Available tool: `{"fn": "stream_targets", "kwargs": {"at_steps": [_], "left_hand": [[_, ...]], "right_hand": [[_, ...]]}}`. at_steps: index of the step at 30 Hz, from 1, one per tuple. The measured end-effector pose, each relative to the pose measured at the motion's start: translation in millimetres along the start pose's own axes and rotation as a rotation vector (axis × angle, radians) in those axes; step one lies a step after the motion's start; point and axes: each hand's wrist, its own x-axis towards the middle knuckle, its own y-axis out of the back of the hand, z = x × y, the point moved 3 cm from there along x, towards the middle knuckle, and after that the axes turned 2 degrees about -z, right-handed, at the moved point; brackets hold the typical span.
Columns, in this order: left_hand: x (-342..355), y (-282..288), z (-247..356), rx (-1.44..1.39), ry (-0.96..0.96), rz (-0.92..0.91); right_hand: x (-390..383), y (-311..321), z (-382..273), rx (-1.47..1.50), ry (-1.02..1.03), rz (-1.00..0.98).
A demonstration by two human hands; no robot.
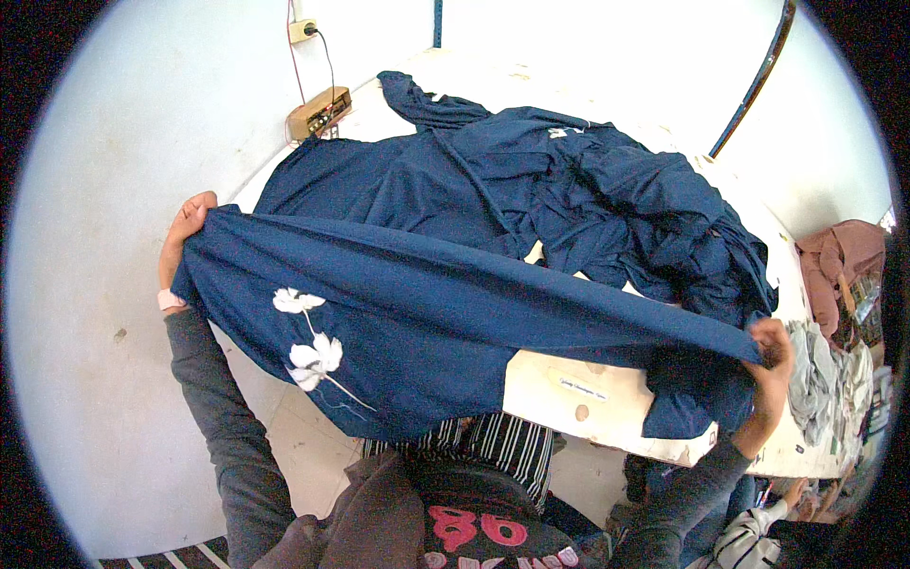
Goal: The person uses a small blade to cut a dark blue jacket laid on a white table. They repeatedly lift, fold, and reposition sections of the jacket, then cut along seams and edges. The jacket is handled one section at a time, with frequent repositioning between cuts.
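A navy blue cloth (pixel 427 294) with white flowers on its left part stretches across in front of me, its upper edge drawn out and sloping down to the right. My left hand (pixel 194 213) grips its upper left corner with closed fingers. At the other end, my right hand (pixel 773 347) is closed on the upper right edge. The cloth's lower part hangs past the table's front edge on the left. Behind it, a large heap of the same navy fabric (pixel 569 180) lies crumpled on the table, with folds that hide its shape.
The pale table (pixel 559 394) has a small paper strip on it near the front. A brown box with wires (pixel 320 112) stands at the back left, below a wall socket (pixel 302 31). Grey cloths (pixel 810 379) lie at the right, and another person's hand (pixel 796 491) shows at lower right.
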Motion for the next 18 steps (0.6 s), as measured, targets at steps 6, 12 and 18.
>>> {"fn": "stream_targets", "kwargs": {"at_steps": [6, 12, 18], "left_hand": [[42.2, 30.5, -54.1, 0.726, 0.280, -0.219], [46.6, 23.4, -110.9, 0.744, 0.360, -0.158], [47.4, 19.7, -133.1, 0.734, 0.315, -0.175]], "right_hand": [[45.4, -35.7, 58.3, -0.169, -0.137, -0.171], [42.9, -82.8, 76.9, -0.092, -0.110, -0.256], [29.9, -105.7, 76.6, -0.243, -0.093, -0.212]]}}
